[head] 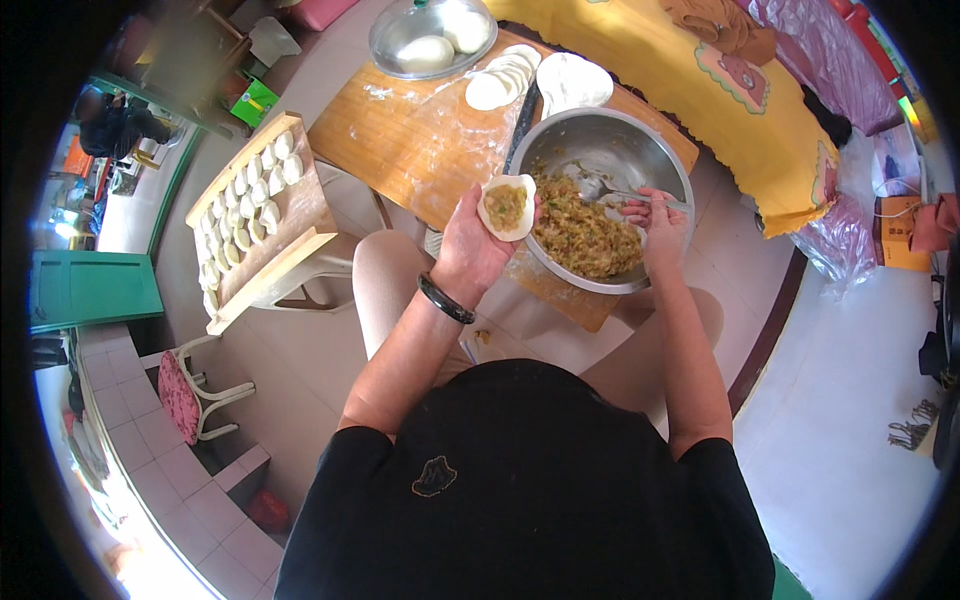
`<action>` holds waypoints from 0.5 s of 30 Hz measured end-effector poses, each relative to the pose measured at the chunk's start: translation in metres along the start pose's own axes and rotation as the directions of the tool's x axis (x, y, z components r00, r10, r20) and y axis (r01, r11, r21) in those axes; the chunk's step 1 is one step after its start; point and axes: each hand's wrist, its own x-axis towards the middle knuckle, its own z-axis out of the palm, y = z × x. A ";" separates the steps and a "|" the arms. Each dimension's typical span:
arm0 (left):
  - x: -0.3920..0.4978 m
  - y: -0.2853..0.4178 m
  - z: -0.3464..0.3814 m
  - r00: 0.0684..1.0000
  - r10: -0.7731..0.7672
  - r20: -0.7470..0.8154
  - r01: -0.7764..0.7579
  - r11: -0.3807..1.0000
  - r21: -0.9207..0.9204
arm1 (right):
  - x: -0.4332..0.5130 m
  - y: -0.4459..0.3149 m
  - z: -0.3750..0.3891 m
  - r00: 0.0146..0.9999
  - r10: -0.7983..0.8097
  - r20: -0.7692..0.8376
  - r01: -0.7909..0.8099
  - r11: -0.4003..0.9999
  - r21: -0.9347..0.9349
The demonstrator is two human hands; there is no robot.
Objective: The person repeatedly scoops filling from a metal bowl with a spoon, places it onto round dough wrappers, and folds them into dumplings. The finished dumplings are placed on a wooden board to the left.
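On my left hand (pixel 475 244) lies a round dough wrapper (pixel 491 227) with a mound of filling (pixel 506 208) spread over its middle. My right hand (pixel 660 225) holds the handle of a metal spoon (pixel 592 187), whose bowl rests at the chopped filling (pixel 592 244) inside a large steel bowl (pixel 684 187). Behind the bowl, a pile of dough wrappers (pixel 574 81) lies on the wooden board (pixel 420 127), and an overlapping row of wrappers (pixel 501 79) is beside it. A dark, narrow strip, partly covered by the bowl, runs between the two groups.
A glass bowl (pixel 433 71) with dough lumps (pixel 425 54) stands at the board's far edge. To the left, a wooden tray (pixel 274 259) of shaped dumplings (pixel 259 193) rests on a chair. A yellow cloth (pixel 675 82) covers something behind the board. A person (pixel 112 127) is in the far left background.
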 end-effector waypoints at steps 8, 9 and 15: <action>0.001 -0.002 0.002 0.990 0.082 -0.111 -0.077 0.996 0.050 | 0.001 -0.015 -0.001 0.996 -0.049 -0.069 0.050 0.999 0.016; 0.002 -0.002 0.003 0.991 0.077 -0.109 -0.072 0.996 0.052 | 0.001 -0.017 -0.003 0.991 -0.106 -0.076 0.099 0.991 -0.085; 0.000 -0.001 0.002 0.997 0.048 -0.057 -0.045 0.998 0.051 | -0.002 -0.027 -0.016 0.951 -0.299 -0.078 0.210 0.811 -0.546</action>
